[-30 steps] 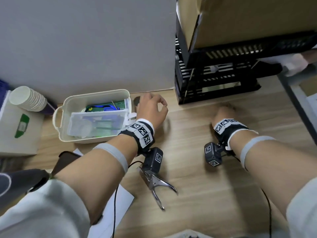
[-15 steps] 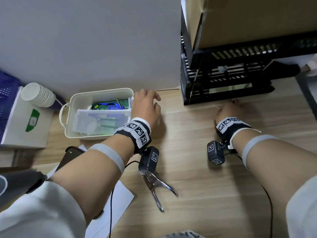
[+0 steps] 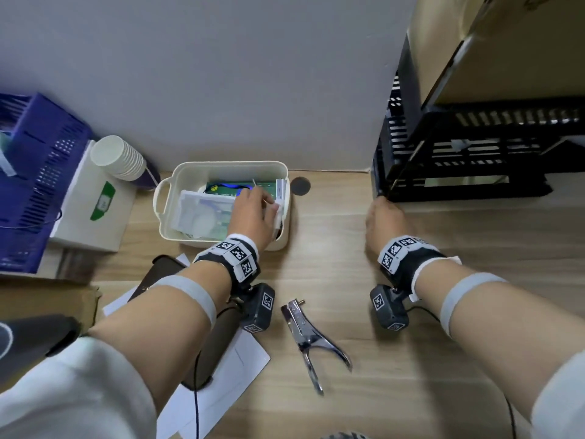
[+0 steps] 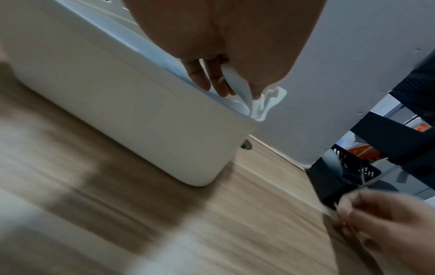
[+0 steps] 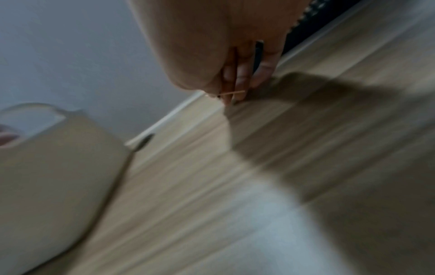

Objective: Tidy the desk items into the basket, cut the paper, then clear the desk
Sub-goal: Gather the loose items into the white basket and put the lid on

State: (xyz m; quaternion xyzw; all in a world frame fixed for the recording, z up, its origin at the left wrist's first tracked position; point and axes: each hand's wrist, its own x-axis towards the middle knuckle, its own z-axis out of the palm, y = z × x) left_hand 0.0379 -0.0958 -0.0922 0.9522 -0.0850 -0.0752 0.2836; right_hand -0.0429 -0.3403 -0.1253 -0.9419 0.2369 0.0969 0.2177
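Note:
The white basket (image 3: 171,198) stands at the back of the desk and holds a clear bag, a green box and a thin stick. My left hand (image 3: 269,207) reaches into its right end. In the left wrist view the thumb and fingers (image 4: 212,78) pinch a white folded item (image 4: 263,106) at the basket rim (image 4: 164,104). My right hand (image 3: 380,204) is low on the desk by the black rack's foot and pinches a thin wooden stick (image 5: 231,93). White paper sheets (image 3: 228,375) lie under my left forearm.
Metal punch pliers (image 3: 311,340) lie between my forearms. A grey round desk cover (image 3: 300,186) sits right of the basket. The black rack (image 3: 474,160) with a cardboard box fills the right back. A blue crate (image 3: 31,185), stacked paper cups (image 3: 117,156) and a white box (image 3: 91,210) stand left.
My left hand moved left from the desk beside the grey cover into the basket's right end. My right hand stayed by the rack's foot.

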